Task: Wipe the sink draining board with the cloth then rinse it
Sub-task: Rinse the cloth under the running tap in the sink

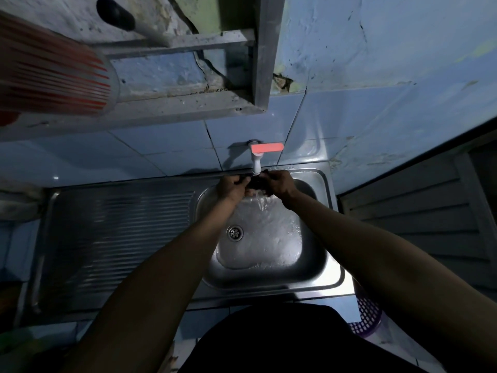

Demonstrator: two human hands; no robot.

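Fingers of left hand [233, 184] and right hand [279, 184] grip dark cloth [255, 183] under running tap [256, 160].

Both bare forearms are stretched from the lower frame toward upper centre. The left hand [233, 184] and right hand [279, 183] are brought together, fingers curled round a dark cloth [255, 183] between them.

Two hands [234, 184] [279, 184], one cloth [255, 183], one tap [256, 160], one sink basin [317, 262], one draining board [115, 238], one purple basket [367, 317].
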